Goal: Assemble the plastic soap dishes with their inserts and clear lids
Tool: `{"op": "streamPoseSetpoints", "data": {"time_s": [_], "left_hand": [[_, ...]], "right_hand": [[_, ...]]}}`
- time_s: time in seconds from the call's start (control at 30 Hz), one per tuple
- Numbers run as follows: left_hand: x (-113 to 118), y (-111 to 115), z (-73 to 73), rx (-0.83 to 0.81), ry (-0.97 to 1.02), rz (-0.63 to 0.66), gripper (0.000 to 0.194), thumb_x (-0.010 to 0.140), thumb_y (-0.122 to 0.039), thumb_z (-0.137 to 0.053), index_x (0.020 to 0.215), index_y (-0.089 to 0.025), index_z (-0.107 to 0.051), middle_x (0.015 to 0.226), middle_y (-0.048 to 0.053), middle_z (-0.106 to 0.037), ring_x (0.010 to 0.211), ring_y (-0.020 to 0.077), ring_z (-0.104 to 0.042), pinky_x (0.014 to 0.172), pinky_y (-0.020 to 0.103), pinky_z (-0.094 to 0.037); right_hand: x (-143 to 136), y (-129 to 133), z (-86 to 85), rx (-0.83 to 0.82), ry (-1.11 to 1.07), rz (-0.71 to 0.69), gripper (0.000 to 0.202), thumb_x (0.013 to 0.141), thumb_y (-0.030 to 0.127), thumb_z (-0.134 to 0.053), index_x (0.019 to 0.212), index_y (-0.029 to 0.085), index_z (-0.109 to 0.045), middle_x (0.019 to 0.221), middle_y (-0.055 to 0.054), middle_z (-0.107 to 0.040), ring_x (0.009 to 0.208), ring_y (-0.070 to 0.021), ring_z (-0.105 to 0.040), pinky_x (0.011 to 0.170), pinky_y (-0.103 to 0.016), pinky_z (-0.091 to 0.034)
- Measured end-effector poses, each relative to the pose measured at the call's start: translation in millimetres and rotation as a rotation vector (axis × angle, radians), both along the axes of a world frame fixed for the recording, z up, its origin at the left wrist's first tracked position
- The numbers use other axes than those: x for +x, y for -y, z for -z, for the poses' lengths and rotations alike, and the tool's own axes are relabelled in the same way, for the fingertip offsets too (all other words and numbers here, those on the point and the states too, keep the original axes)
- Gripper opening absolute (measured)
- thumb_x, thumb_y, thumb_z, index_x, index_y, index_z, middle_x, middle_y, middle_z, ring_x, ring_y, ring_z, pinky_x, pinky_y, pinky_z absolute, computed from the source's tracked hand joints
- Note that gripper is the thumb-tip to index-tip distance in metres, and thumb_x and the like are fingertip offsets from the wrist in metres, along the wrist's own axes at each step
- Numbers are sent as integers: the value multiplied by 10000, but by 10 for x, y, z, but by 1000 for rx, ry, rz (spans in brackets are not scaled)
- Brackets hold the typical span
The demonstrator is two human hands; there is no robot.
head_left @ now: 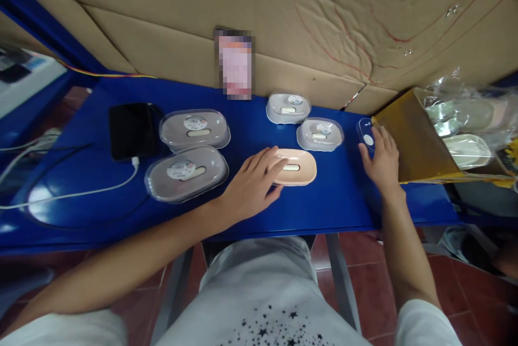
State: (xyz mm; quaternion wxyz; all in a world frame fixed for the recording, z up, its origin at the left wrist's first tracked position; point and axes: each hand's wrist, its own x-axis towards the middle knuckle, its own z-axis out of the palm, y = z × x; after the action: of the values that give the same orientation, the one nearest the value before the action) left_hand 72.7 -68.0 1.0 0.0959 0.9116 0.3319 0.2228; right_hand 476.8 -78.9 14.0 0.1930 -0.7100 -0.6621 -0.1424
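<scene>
A peach oval container (303, 173) with a white slot-shaped piece in its top sits on the blue table. My left hand (254, 178) grips its left end, fingers over the top and thumb at the near edge. Farther right, my right hand (382, 154) is over a clear plastic cover (365, 133) with a round white label; thumb and fingers are apart, and the hand hides the cover's right part. Behind the peach container are two covered oval containers, one at the back (279, 114) and one nearer (309, 143).
Two larger covered oval containers, a rear one (174, 133) and a front one (162, 181), stand at left. Beside them lie a black device (131, 130) and a white cable (101, 193). A cardboard box (413, 146) with plastic-wrapped pieces stands right. Cardboard sheeting (170, 11) backs the table.
</scene>
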Motion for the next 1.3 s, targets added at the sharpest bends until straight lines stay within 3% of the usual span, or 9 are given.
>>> {"op": "streamPoseSetpoints", "data": {"time_s": [0.1, 0.27, 0.47, 0.53, 0.6, 0.7, 0.83, 1.13, 1.3], "left_hand": [[-21, -77, -31, -41, 24, -44, 480, 1027, -229, -603, 1499, -150, -557, 1614, 228, -528, 1498, 399, -533, 1191, 565, -505], [-41, -146, -5, -98, 73, -27, 498, 1004, -215, -626, 1493, -169, -537, 1595, 211, -523, 1476, 386, -543, 1209, 574, -499], [-63, -180, 24, -193, 116, 111, 308, 1056, -372, -662, 1298, -182, -632, 1567, 200, -508, 1472, 373, -542, 1238, 584, -481], [-62, -178, 34, -209, 108, 135, 297, 1056, -386, -670, 1271, -182, -647, 1564, 194, -504, 1451, 362, -561, 1222, 571, -502], [-58, -172, 47, -222, 108, 152, 301, 1055, -399, -673, 1270, -190, -654, 1571, 185, -498, 1448, 356, -565, 1212, 566, -515], [-53, -164, 65, -220, 123, 165, 293, 1053, -407, -671, 1262, -201, -668, 1572, 178, -502, 1442, 355, -567, 1208, 569, -519], [-52, -157, 58, -237, 135, 159, 318, 1051, -403, -672, 1295, -201, -656, 1575, 178, -502, 1437, 352, -573, 1213, 555, -516], [-65, -194, 47, -364, 282, 136, 695, 945, -309, -811, 1530, -243, -442, 1551, 162, -528, 1487, 324, -533, 1276, 537, -458], [-54, -203, 46, -370, 271, 149, 683, 945, -329, -816, 1517, -246, -452, 1555, 162, -535, 1490, 330, -531, 1271, 550, -458]], "right_hand": [[304, -76, 139, -133, -48, 167, 637, 1015, 525, -592, 1503, 115, -599, 1437, -272, -679, 1370, -459, -619, 1103, -693, -510], [320, 332, 142, -35, -400, 70, 383, 997, 556, -634, 1124, 219, -767, 1135, -151, -781, 1116, -354, -747, 1060, -600, -572], [3, 879, 92, 50, -1056, 8, 425, 1025, 565, -655, 1363, 308, -683, 935, -20, -761, 806, -227, -764, 781, -426, -657], [-64, 890, 153, -25, -1013, 53, 461, 1022, 582, -656, 1378, 292, -694, 936, -35, -779, 721, -213, -732, 705, -399, -642], [-99, 847, 208, -71, -887, 58, 455, 1051, 603, -594, 1339, 276, -726, 1053, -78, -802, 814, -237, -755, 739, -419, -651], [-145, 783, 231, -90, -659, -33, 489, 1096, 598, -497, 1410, 281, -695, 1394, -127, -738, 1207, -310, -740, 993, -523, -631], [-302, 785, 185, -275, -403, -239, 703, 1018, 619, -664, 1632, 320, -496, 1682, -140, -522, 1546, -379, -509, 1247, -666, -429], [-559, 577, 34, -86, -304, -356, 501, 1044, 456, -666, 1515, 295, -609, 1633, -141, -567, 1533, -368, -519, 1239, -628, -459], [-574, 392, 83, -226, -191, -388, 564, 1035, 563, -656, 1512, 266, -598, 1633, -181, -563, 1498, -404, -555, 1183, -668, -482]]}}
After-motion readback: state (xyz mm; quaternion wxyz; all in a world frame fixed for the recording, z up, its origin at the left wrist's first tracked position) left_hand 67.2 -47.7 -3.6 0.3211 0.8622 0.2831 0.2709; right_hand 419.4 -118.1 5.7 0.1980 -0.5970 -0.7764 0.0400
